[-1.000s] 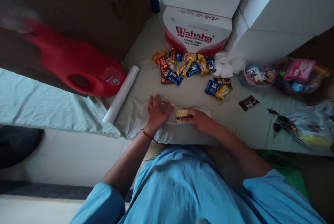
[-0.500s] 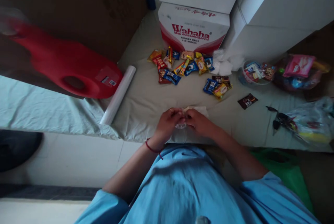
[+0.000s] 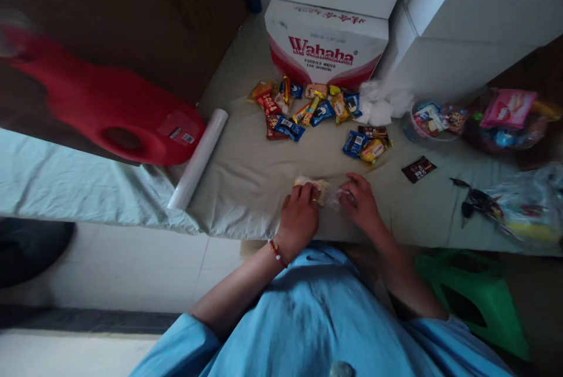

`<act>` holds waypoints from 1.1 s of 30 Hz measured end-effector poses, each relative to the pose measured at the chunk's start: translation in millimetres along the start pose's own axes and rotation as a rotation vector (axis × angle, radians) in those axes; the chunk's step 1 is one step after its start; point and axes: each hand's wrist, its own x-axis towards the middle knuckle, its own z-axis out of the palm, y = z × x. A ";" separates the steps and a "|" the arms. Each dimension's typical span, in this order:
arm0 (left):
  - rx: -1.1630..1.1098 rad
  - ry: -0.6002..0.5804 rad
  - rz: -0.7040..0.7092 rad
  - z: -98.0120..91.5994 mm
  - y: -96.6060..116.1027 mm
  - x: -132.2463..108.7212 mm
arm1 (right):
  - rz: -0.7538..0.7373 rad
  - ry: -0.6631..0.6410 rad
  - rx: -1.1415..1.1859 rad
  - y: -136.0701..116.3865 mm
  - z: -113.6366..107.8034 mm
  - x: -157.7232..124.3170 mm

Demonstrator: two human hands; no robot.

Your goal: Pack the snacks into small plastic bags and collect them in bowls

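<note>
A small pale, cream-coloured packet lies on the cloth near the table's front edge. My left hand is over it, palm down, with its curled fingers pressed on the packet and covering part of it. Just to the right, a crumpled piece of clear plastic shows beside the packet. My right hand pinches this plastic between thumb and fingers, its index finger lifted a little. Whether the plastic is joined to the packet I cannot tell.
Several wrapped snacks lie before a Wahaba carton. Left stand a red jug and a white roll. To the right are a dark sachet, sunglasses, a snack tub and plastic bags.
My hands were together, fingering the clear plastic in front of the pale packet. Now they are apart: the left has come down on the packet, and the right has moved rightward with the plastic.
</note>
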 end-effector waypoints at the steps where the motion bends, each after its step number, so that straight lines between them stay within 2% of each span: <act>1: 0.045 -0.007 0.007 -1.1 1.0 -0.9 | 0.028 -0.039 0.081 -4.4 -3.3 3.0; 4: 0.144 -0.010 0.033 0.1 3.2 -2.0 | 0.061 -0.169 0.208 -27.5 -5.1 19.5; 8: 0.128 0.006 0.038 4.7 -1.1 0.6 | -0.068 -0.222 0.034 -63.9 14.3 49.0; 10: 0.009 0.021 0.042 5.0 -10.7 -0.1 | -0.101 -0.258 -0.059 -74.7 25.4 59.2; 13: -0.341 0.103 0.034 4.3 -32.5 -6.1 | -0.127 -0.333 -0.180 -80.9 35.2 61.6; 14: -0.468 0.169 -0.042 4.5 -39.8 -8.4 | -0.142 -0.347 -0.223 -81.9 36.7 58.7; 16: -0.686 0.298 -0.294 5.9 -51.4 -10.9 | -0.191 -0.343 -0.297 -85.1 38.6 48.7; 17: -0.777 0.326 -0.407 6.9 -55.1 -10.6 | -0.219 -0.329 -0.326 -87.6 39.2 42.5; 19: -0.939 0.304 -0.517 8.6 -58.0 -6.8 | -0.264 -0.302 -0.372 -93.9 40.7 30.0; 22: -1.133 0.237 -0.515 7.1 -54.8 1.1 | -0.282 -0.298 -0.435 -102.7 43.7 17.4; 25: -1.247 0.228 -0.560 0.3 -46.1 2.9 | -0.247 -0.299 -0.479 -106.8 45.2 15.3; 30: -1.260 0.183 -0.466 -12.0 -33.6 -7.9 | -0.135 -0.253 -0.443 -98.7 37.6 19.6; 33: -1.221 0.161 -0.437 -15.6 -45.7 -14.7 | -0.091 -0.186 -0.285 -74.9 25.1 20.0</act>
